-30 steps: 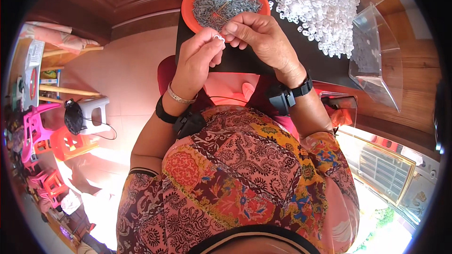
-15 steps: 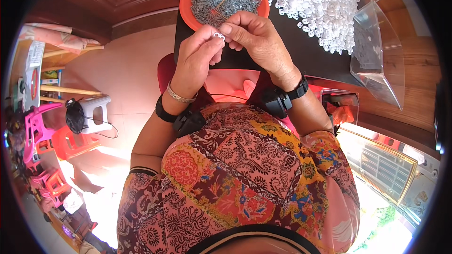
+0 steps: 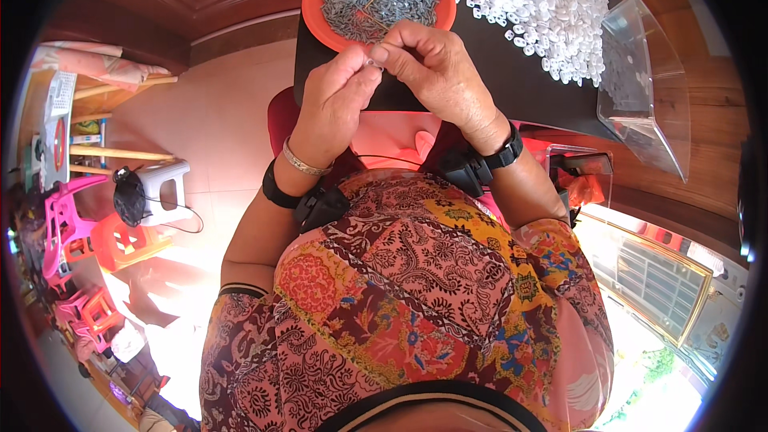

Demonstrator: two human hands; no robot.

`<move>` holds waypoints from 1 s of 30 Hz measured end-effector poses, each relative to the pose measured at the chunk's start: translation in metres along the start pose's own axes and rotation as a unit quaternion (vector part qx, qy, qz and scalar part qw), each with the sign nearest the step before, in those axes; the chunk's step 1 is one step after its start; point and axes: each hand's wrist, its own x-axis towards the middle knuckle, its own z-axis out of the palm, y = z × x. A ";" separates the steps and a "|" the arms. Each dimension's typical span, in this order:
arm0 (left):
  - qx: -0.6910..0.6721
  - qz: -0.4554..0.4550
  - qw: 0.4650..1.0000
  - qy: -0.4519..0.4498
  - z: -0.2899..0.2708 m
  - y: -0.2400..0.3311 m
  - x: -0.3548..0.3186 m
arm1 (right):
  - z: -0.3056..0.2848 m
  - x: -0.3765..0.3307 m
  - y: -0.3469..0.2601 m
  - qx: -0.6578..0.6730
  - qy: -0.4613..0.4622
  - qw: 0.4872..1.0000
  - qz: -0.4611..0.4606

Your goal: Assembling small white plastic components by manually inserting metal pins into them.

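Observation:
My left hand (image 3: 339,93) is closed in a pinch on a small white plastic piece (image 3: 374,65), mostly covered by the fingertips. Its fingertips meet those of my right hand (image 3: 442,74), whose thumb and forefinger are pressed together over the piece. Whatever the right fingers grip is too small and hidden to name. Just beyond both hands is an orange plate (image 3: 314,14) heaped with grey metal screws (image 3: 380,0). To its right lies a large pile of white two-holed plastic pieces (image 3: 536,4).
The plate and pile rest on a dark table (image 3: 552,104). A clear plastic bin (image 3: 644,84) stands tilted at the table's right edge, by the white pile. Off to the left are a grey stool (image 3: 166,192), a pink chair (image 3: 68,220) and an orange stool (image 3: 124,240).
Both hands stay together at nearly the same spot. The white piece has become more covered as the right thumb and forefinger closed in over it.

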 end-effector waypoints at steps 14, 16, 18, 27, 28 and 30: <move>-0.080 -0.079 0.994 0.013 -0.013 0.004 -0.005 | -0.027 0.015 0.005 -0.086 0.077 0.993 -0.020; -0.087 -0.070 0.993 0.029 -0.021 -0.002 -0.007 | -0.056 0.024 -0.003 -0.174 0.120 0.977 0.010; -0.103 -0.093 0.990 0.030 -0.024 -0.004 -0.010 | -0.087 0.026 0.005 -0.263 0.193 0.945 -0.024; -0.111 -0.101 0.988 0.017 -0.015 0.001 0.001 | -0.130 0.038 0.049 -0.457 0.110 0.883 -0.014; -0.111 -0.103 0.988 0.012 -0.013 0.002 0.002 | -0.134 0.042 0.053 -0.458 0.113 0.882 -0.013; -0.109 -0.099 0.989 0.016 -0.013 0.001 0.001 | -0.131 0.051 0.057 -0.512 0.033 0.858 0.009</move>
